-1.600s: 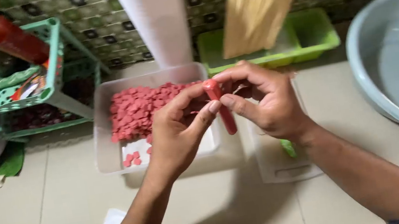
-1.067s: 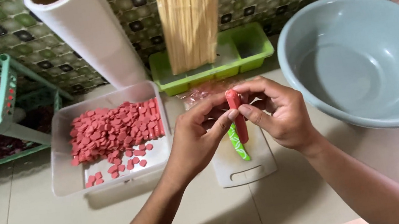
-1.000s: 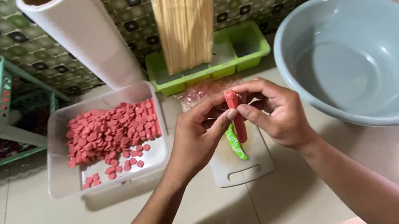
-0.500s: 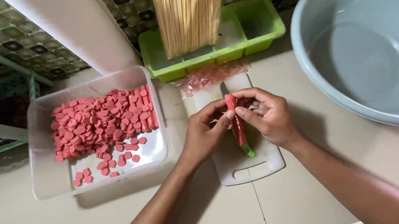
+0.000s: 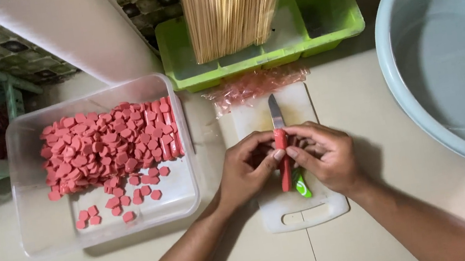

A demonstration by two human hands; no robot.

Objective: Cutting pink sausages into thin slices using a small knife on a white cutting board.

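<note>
Both hands meet over a small white plastic cutting board (image 5: pixel 301 211) that lies on the pale tiled surface (image 5: pixel 361 100). The left hand (image 5: pixel 244 171) and the right hand (image 5: pixel 324 157) pinch a slim red sausage stick (image 5: pixel 283 166) between them — fingers closed on it from either side, the thumb and fingertips of each hand touching its upper part. The stick is held roughly upright in the view, just above the board.

Under the hands lies a knife with a green handle (image 5: pixel 300 184); its grey blade (image 5: pixel 275 112) points away from the person along the board. At the far edge of the board is a crumpled heap of clear reddish plastic wrappers (image 5: pixel 256 83).

To the left, just beside the board, stands a clear rectangular plastic tub (image 5: pixel 30 219) holding many small red sausage slices (image 5: pixel 105 154), heaped toward its far side, with a few loose ones nearer.

Behind the board sits a lime-green plastic tray (image 5: pixel 326 20) with compartments — a bundle of bamboo skewers (image 5: pixel 230 6) stands in it. A thick white roll (image 5: pixel 73 31) leans at the upper left, and a large grey-blue plastic basin (image 5: pixel 446 52) fills the right edge.
</note>
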